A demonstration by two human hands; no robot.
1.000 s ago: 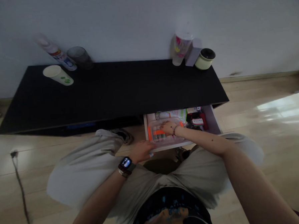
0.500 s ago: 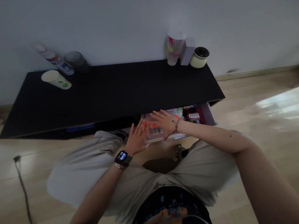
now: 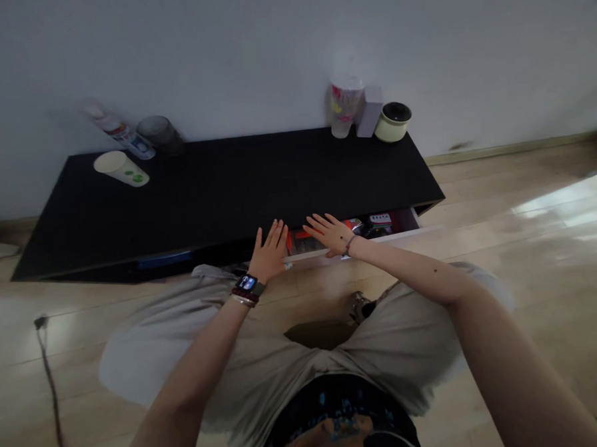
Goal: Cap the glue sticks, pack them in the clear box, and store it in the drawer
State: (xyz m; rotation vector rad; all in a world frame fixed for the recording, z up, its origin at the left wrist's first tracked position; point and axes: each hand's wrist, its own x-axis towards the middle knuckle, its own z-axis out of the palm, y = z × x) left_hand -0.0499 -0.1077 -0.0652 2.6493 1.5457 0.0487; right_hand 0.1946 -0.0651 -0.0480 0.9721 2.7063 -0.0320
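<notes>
A low black cabinet (image 3: 216, 188) stands against a white wall. Its white drawer (image 3: 404, 232) at the right is nearly pushed in, only a narrow strip of contents showing. My left hand (image 3: 268, 252), with a watch on the wrist, lies flat with fingers spread against the drawer's front at its left end. My right hand (image 3: 329, 234), with a bracelet on the wrist, presses open-palmed on the drawer front beside it. Neither hand holds anything. A clear box with orange clasps (image 3: 299, 240) is just visible in the gap between the hands.
On the cabinet top stand a paper cup (image 3: 120, 169), a tilted spray can (image 3: 118, 129) and a dark glass (image 3: 159, 133) at the left, and a printed tumbler (image 3: 343, 108), a small box (image 3: 369, 110) and a pale mug (image 3: 392, 121) at the right. A cable (image 3: 49, 383) trails over the wooden floor.
My right hand let go of the clear box inside the drawer. Both hands went flat to the drawer front, and the drawer slid in from wide open to almost closed.
</notes>
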